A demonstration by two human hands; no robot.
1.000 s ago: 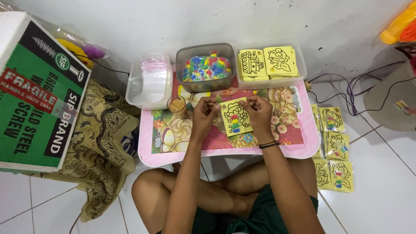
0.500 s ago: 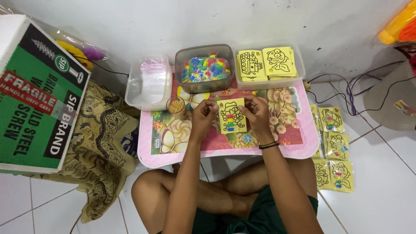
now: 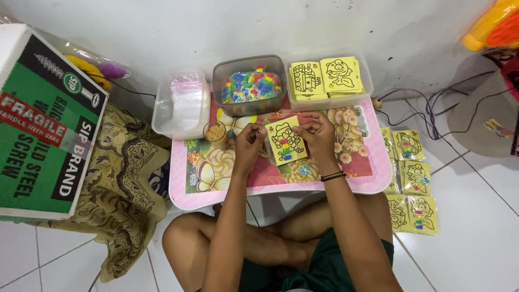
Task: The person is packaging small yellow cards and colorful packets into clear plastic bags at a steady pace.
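Both hands, left hand [image 3: 250,141] and right hand [image 3: 318,134], pinch a yellow picture card [image 3: 285,140] mid-frame, maybe bagged; green-labelled box [image 3: 43,116] far left, bagged cards [image 3: 413,178] right.

The yellow card [image 3: 285,140] at the centre of the frame looks like matt paper inside a thin glossy plastic sleeve. Under it, the pink tray table [image 3: 281,186] is smooth plastic with a shiny printed top. The tubs [image 3: 248,70] at upper centre are clear plastic. At left, the patterned cloth [image 3: 127,194] is soft and matt, and the box [image 3: 46,119] is printed cardboard. The floor tiles [image 3: 476,216] at right are glossy.
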